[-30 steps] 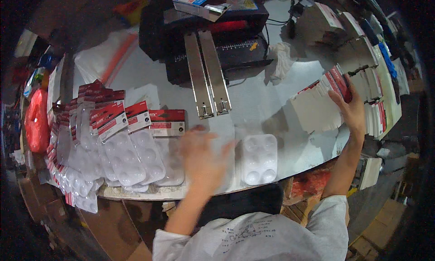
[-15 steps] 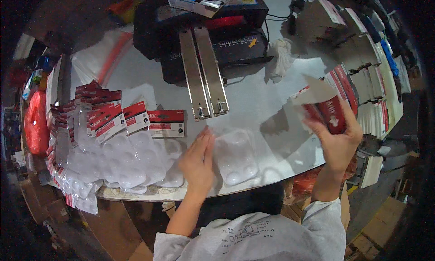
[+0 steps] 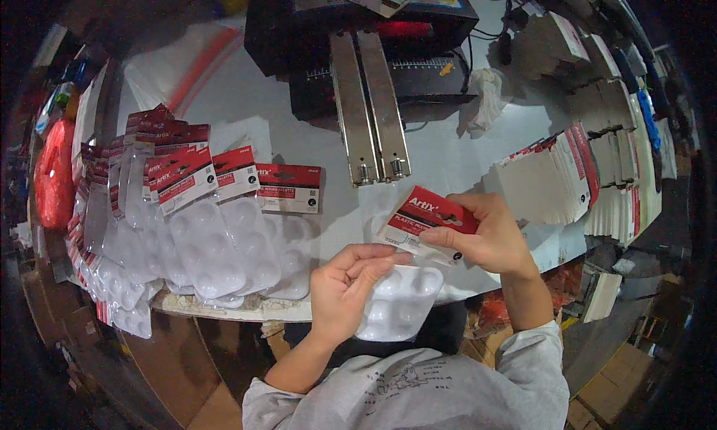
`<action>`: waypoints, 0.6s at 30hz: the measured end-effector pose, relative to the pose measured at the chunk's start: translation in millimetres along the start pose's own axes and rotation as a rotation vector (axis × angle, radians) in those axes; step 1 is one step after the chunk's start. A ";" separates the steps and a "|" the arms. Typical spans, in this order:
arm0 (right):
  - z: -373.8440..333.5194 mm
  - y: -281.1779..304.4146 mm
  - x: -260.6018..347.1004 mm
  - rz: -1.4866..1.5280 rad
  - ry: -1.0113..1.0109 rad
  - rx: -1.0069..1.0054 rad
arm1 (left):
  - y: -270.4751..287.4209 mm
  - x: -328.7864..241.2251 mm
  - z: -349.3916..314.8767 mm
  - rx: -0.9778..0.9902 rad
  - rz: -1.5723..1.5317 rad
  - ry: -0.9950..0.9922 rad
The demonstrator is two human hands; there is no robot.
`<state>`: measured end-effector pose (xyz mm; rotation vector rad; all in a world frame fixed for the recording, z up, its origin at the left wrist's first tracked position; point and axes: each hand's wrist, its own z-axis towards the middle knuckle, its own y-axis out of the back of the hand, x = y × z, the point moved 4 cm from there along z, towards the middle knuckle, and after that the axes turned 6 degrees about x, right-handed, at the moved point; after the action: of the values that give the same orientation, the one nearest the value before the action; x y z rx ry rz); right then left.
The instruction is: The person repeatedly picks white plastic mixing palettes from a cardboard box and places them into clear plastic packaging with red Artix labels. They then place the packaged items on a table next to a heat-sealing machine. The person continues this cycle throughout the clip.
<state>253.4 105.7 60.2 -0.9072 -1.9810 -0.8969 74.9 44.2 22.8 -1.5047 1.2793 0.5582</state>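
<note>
My right hand grips a red and white header card by its right end, with the thumb on its front. In my left hand is the upper edge of a white plastic mixing palette with round wells, its fingers closed and pinching there. The palette tilts over the table's front edge, and the card is directly above it, close to my left fingertips. Whether the two touch, I cannot tell. On the left lie several palettes in clear bags with red and white header cards.
A black machine with two long metal bars stands at the back of the white table. Stacks of cards line the right side. A white cloth bundle lies behind them. A red bag hangs at the far left.
My right hand has brought the card leftward from beside the card stack to above the palette. My left hand has taken hold of the palette, which has moved toward me past the table edge.
</note>
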 end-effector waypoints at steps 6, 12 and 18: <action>1.6 -5.1 4.8 -0.164 0.163 0.022 | 1.9 -2.9 -3.0 -0.078 0.272 -0.082; 1.4 -6.4 3.0 -0.262 0.229 0.098 | 2.9 3.6 -4.3 -0.176 0.435 -0.133; 1.9 5.9 -11.6 -0.147 0.209 0.095 | 5.2 5.4 -7.1 -0.259 0.492 -0.194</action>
<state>262.9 106.9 51.2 -0.5957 -1.9088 -0.9312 70.2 36.0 18.6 -1.2958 1.4674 1.1990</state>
